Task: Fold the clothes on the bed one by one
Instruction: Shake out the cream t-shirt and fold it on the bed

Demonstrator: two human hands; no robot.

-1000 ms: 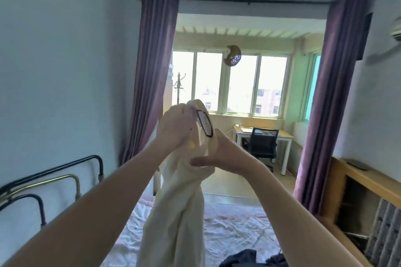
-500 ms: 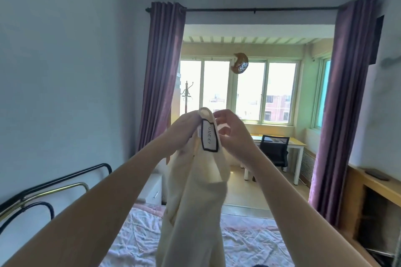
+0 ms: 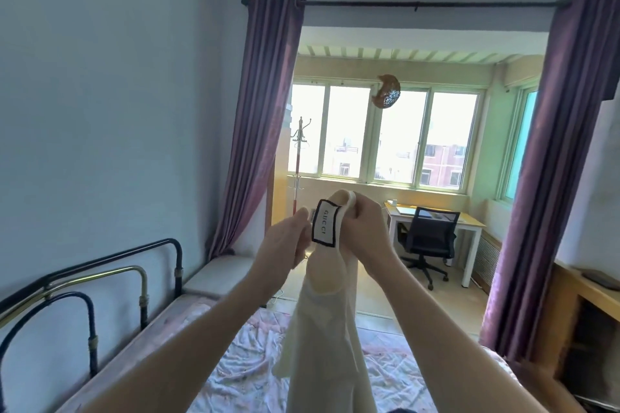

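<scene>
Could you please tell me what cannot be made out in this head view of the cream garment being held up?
- Cream garment: its lower part is cut off by the bottom edge, so its type is unclear.
- Left hand and right hand: fingertips hidden behind the collar.
- Dark item on the bed: cropped at the bottom edge.
</scene>
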